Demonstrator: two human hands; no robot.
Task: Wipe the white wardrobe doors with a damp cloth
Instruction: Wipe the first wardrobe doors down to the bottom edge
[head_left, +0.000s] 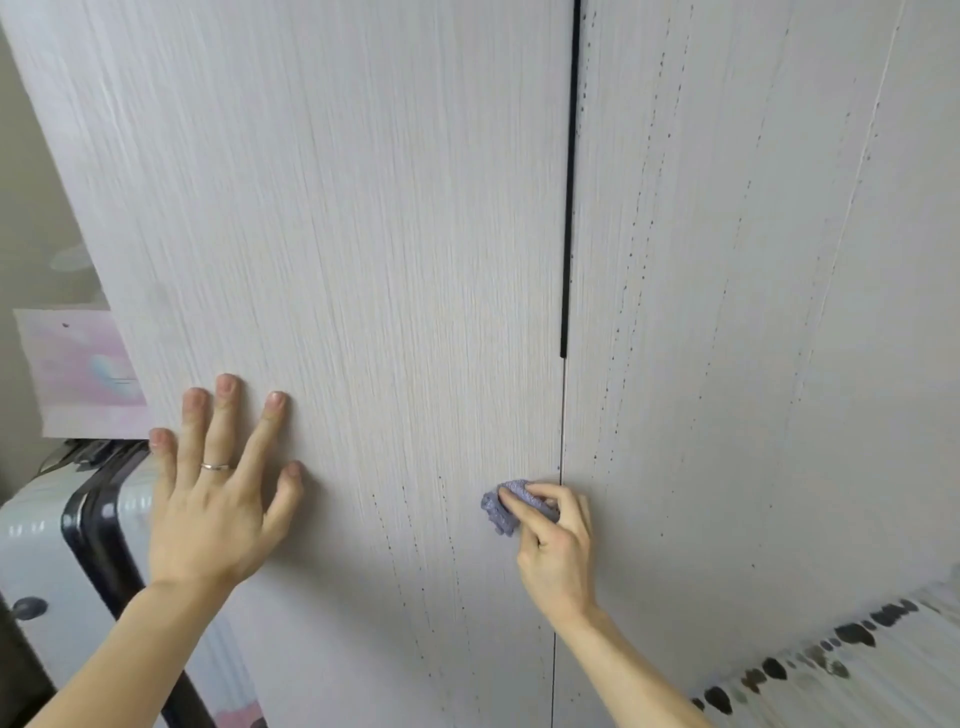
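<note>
Right hand (558, 540) pinched a bunched purple cloth (511, 506) against the left wardrobe door (363, 234), touching the vertical seam (562, 441) with the right wardrobe door (727, 312). Left hand (218, 493) lay flat, fingers spread, bracing the left door. Speck trails (631, 244) ran vertically, up and right of the cloth; right hand was nearer them.

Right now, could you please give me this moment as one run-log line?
left hand: flat on left door | right hand: holds purple cloth on left door by seam | dark specks on right door
</note>
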